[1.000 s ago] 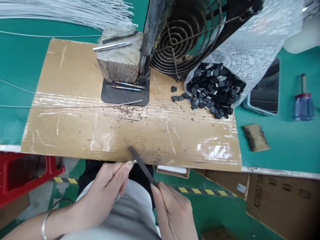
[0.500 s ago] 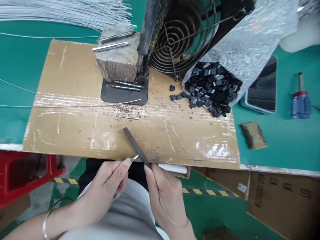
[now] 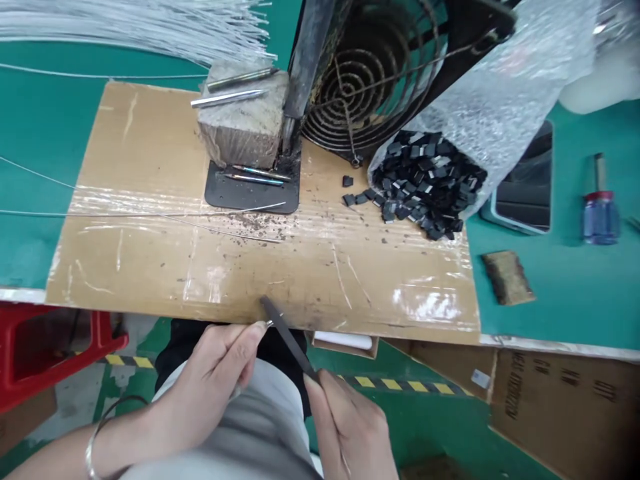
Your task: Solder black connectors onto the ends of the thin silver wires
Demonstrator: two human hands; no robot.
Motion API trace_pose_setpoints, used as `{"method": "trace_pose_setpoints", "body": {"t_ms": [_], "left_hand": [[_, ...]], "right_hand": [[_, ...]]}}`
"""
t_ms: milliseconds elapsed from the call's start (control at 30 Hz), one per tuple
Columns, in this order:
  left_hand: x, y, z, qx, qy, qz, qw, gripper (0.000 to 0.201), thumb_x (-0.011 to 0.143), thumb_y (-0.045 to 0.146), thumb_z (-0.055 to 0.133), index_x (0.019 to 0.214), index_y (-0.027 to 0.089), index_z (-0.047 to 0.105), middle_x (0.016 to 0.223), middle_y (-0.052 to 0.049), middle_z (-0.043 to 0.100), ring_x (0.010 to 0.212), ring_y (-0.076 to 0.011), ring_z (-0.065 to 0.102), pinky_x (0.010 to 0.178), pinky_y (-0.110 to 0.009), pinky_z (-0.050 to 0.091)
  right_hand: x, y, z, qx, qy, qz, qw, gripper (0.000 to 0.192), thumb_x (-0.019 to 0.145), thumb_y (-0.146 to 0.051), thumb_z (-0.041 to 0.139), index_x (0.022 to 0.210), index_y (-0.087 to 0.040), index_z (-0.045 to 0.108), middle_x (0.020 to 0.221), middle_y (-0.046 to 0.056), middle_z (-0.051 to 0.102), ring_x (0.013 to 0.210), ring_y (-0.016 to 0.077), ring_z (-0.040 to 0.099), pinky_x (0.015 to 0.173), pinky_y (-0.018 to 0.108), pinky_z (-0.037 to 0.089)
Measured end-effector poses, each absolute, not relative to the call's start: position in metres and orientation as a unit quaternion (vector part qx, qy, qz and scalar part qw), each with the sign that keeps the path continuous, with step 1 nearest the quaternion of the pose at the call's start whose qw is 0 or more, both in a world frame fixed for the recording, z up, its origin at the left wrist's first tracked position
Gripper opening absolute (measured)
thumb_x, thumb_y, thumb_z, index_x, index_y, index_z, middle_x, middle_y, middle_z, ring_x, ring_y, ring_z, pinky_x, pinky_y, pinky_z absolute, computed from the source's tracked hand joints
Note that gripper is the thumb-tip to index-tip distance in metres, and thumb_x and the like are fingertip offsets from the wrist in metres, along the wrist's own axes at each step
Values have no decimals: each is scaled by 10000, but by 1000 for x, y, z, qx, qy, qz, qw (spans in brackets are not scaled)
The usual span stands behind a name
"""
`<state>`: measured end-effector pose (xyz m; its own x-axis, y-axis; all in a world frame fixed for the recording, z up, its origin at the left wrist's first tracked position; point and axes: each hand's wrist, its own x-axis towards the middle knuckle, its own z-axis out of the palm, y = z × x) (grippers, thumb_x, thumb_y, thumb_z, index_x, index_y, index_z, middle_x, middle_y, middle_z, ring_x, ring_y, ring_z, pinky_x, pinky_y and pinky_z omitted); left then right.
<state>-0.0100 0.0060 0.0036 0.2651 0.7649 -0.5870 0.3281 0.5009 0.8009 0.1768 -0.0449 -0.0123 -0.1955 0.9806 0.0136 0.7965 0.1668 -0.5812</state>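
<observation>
The right hand (image 3: 350, 427) is gripping a dark flat file (image 3: 287, 335) while the left hand (image 3: 220, 373) is pinching a small metal pin (image 3: 271, 322).

Both hands are closing firmly on their pieces just off the near edge of the cardboard sheet (image 3: 150, 267), the file lying slantwise against the pin's tip. A pile of small black parts (image 3: 425, 193) is spilling from a bubble-wrap bag (image 3: 505, 93) well apart.
</observation>
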Motion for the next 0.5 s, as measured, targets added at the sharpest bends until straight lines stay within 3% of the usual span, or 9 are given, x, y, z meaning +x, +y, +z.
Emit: {"method": "trace_pose_setpoints", "body": {"t_ms": [500], "left_hand": [[-11, 4, -1, 460, 567, 184, 659, 575, 1062, 504, 329, 569, 227, 433, 538, 35, 419, 512, -125, 362, 550, -301, 318]], "right_hand": [[173, -39, -17, -601, -737, 213, 223, 406, 1128, -253, 337, 757, -222, 498, 579, -36, 551, 459, 104, 544, 500, 244, 375]]}}
